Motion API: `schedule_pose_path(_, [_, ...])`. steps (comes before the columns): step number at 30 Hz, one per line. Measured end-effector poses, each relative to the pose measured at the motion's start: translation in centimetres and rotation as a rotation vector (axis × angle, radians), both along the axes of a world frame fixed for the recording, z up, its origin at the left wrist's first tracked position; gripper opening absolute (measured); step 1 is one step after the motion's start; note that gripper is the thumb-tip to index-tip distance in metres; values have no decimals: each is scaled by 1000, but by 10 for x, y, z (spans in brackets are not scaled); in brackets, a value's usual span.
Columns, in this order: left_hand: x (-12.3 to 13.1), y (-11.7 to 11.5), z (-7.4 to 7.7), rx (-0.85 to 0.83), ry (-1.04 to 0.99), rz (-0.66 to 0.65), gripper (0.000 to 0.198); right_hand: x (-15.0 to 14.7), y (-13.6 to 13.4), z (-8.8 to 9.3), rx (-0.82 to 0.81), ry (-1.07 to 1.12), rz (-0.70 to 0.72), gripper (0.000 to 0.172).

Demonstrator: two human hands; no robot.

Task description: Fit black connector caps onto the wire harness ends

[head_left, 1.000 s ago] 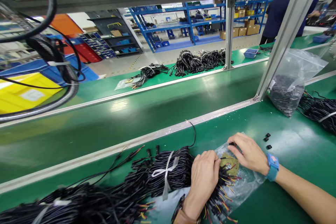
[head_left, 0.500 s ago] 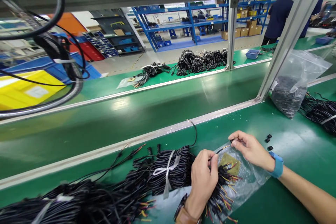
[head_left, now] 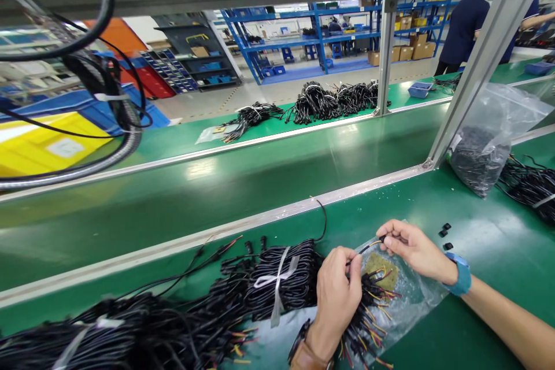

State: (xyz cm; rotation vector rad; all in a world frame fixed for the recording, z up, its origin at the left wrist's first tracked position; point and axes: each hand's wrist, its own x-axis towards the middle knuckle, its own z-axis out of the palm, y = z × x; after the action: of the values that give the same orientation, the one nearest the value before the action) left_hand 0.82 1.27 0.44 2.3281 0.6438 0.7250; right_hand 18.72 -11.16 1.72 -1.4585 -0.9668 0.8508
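My left hand [head_left: 336, 295] is closed in a pinch on a thin black cable at the end of a tied bundle of black cables [head_left: 281, 277]. My right hand [head_left: 410, 248] pinches the same cable's tip, where a small black connector [head_left: 381, 239] sits. Both hands hover over a clear plastic bag [head_left: 403, 295] lying on the green bench [head_left: 477, 254]. Red and yellow wire ends fan out below my left hand. Three loose black connectors [head_left: 444, 232] lie just right of my right hand.
More black cable bundles [head_left: 130, 335] stretch left along the near edge. A clear bag of black parts [head_left: 481, 156] leans at the metal post [head_left: 472, 69], beside another bundle [head_left: 531, 185]. A conveyor belt [head_left: 217, 185] runs behind. A person in dark blue [head_left: 462, 29] stands far right.
My right hand lifted off the bag and pinched the cable tip. My left hand shifted from pressing the bundle to pinching one cable drawn out between both hands.
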Motion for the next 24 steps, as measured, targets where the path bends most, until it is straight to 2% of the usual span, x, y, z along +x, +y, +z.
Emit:
schedule_pose_path(9, [1,1,-2,13,3,13,19,-1,-1,0,14,2,-2,28])
schedule_pose_path(17, [1,2,0,49,17,-31,19,-2,0,1,5,-289,-38,17])
schedule_pose_path(24, [-1,3,3,107,33,-136,16,-14,0,0,9,-443,32,10])
